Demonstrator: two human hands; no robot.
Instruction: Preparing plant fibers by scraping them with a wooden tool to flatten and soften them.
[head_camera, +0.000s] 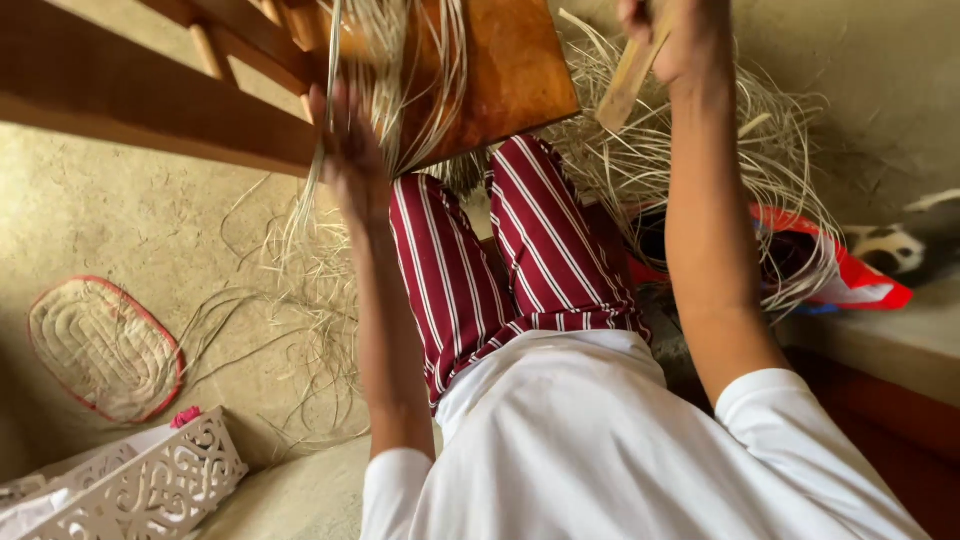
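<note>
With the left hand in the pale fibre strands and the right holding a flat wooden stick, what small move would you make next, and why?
Probably bring the wooden stick in the right hand down toward the fibre strands, since the left hand grips them against the wooden frame and the stick is raised clear.

— Item one, left hand (345, 150)?
— Upper centre-left of frame; arm extended, fingers closed around thin strands.
— Item two, right hand (672, 40)?
— Top right-centre; forearm raised, fist closed on a flat stick.

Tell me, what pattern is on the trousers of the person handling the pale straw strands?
The trousers are dark red with thin white stripes running lengthwise, seen best in the head view.
</note>
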